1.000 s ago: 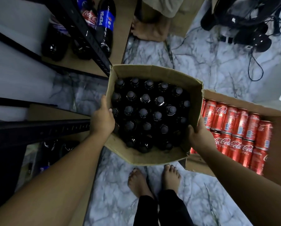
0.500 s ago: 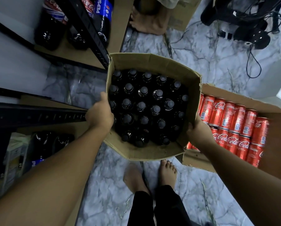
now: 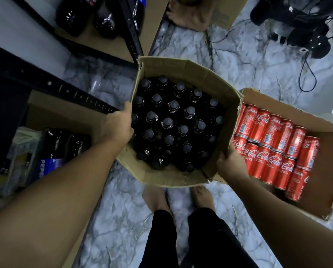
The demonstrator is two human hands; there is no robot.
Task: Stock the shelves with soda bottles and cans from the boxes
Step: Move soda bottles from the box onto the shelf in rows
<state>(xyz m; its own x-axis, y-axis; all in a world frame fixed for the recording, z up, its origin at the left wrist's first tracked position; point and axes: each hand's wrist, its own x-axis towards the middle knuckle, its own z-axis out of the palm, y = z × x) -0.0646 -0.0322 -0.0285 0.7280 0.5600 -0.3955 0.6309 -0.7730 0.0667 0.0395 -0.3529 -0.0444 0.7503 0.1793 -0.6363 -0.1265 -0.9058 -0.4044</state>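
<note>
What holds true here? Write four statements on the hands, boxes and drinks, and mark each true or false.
1. The left hand and right hand both grip the box of bottles. True.
2. The bottles in it lie on their sides. False: they stand upright, caps up.
3. The red cans lie in a second box on the right. True.
4. Only cans sit at upper left. False: large dark bottles sit there.
</note>
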